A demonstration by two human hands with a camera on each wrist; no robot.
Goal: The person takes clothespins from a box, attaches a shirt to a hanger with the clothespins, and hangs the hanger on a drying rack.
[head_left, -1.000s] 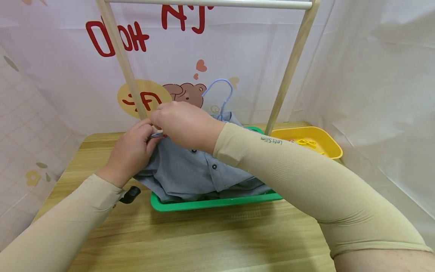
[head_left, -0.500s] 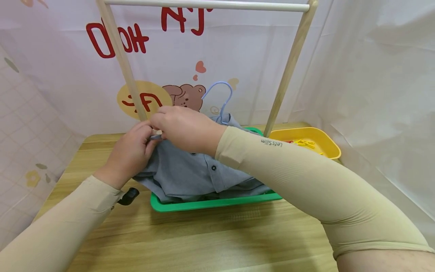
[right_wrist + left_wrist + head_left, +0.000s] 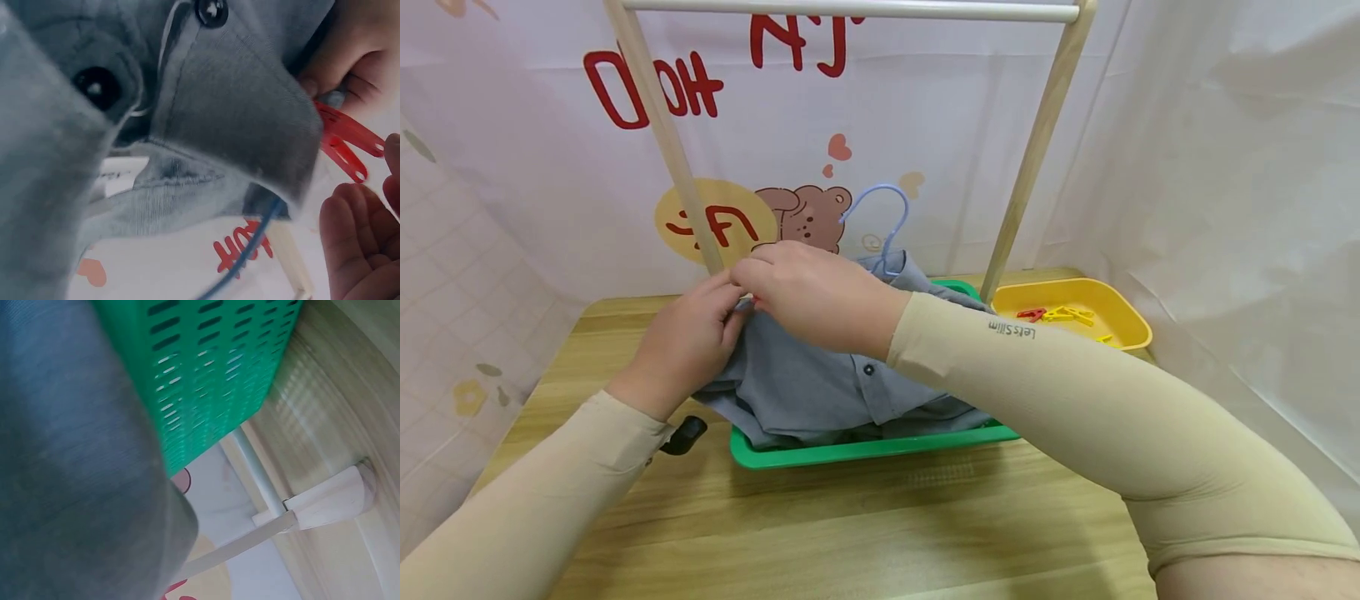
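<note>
A grey-blue buttoned shirt (image 3: pixel 820 392) lies over a green basket (image 3: pixel 880 450), with the blue hook of a hanger (image 3: pixel 898 221) rising from its collar. At the shirt's left side my left hand (image 3: pixel 681 346) pinches the cloth's edge. A red clothespin (image 3: pixel 350 134) sits on that edge in the right wrist view, its handles spread apart, beside the left thumb. My right hand (image 3: pixel 816 296) is close against the left one, its fingertips right by the clothespin's handle ends with none between them. Shirt cloth (image 3: pixel 81 456) fills much of the left wrist view, the left hand hidden.
A wooden rack (image 3: pixel 1041 142) with a white top bar (image 3: pixel 865 8) stands over the basket. Behind on the right is a yellow tray (image 3: pixel 1127 321) with several yellow clothespins (image 3: pixel 1067 314) and a red one. A printed cloth (image 3: pixel 955 108) hangs behind the wooden table (image 3: pixel 820 533).
The right hand and forearm have shifted slightly down and right. More of the yellow tray's clothespins show now. The left hand still holds the shirt's edge.
</note>
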